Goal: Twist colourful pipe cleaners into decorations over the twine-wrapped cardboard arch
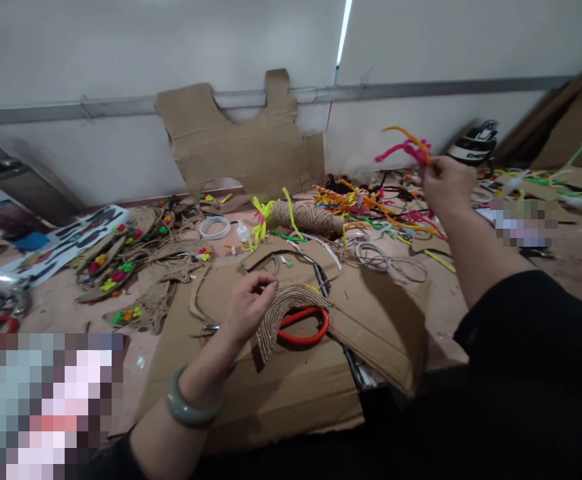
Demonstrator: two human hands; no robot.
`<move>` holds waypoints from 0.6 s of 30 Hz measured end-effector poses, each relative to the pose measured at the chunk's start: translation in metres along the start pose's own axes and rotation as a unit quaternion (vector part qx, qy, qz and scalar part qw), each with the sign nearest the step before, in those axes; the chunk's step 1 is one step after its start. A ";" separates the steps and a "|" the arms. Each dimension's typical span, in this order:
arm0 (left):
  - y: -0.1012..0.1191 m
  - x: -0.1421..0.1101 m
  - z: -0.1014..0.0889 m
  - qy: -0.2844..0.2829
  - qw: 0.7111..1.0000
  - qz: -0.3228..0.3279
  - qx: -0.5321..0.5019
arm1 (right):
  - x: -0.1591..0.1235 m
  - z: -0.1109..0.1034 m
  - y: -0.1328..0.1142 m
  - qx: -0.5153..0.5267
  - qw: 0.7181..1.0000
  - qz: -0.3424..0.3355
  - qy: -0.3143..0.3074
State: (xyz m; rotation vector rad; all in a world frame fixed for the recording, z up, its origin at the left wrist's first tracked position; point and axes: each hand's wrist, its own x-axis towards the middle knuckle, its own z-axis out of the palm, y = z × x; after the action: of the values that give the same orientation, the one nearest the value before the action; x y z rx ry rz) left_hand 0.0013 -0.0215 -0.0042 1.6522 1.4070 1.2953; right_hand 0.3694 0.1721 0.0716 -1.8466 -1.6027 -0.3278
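My right hand [448, 185] is raised over the right of the table, its fingertips pinched on pink and orange pipe cleaners [411, 148]. My left hand [248, 307], with a green bangle on its wrist, is closed, thumb against forefinger; anything between them is too small to make out. Beside it, overlapped by the fingers, lies a curved arch [291, 303] covered in rows of twine. Red-handled scissors [305, 337] lie partly under the arch on a cardboard sheet [281, 400].
A cone of twine [305, 219] lies behind the cardboard, next to a heap of coloured pipe cleaners [355, 199]. A small white bottle [243, 233] stands near it. Twine-covered pieces [115, 260] spread on the left. Cut cardboard [235, 143] leans on the wall.
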 end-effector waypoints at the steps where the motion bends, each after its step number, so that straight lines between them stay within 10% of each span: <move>1: 0.000 0.000 0.000 -0.001 1.000 -0.002 0.002 | 0.001 0.003 0.011 -0.021 0.999 0.045 -0.012; 6: -0.004 -0.001 0.002 0.000 1.000 -0.015 0.018 | -0.012 0.031 0.031 -0.051 0.990 0.084 -0.097; 18: -0.004 -0.002 -0.002 -0.007 0.998 -0.008 0.063 | -0.033 0.136 -0.038 0.087 0.950 -0.025 -0.298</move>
State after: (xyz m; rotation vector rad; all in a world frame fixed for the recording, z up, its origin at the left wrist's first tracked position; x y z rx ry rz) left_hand -0.0018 -0.0228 -0.0080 1.7247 1.5173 1.2048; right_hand 0.2946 0.2321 -0.0379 -1.8673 -1.9947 0.3826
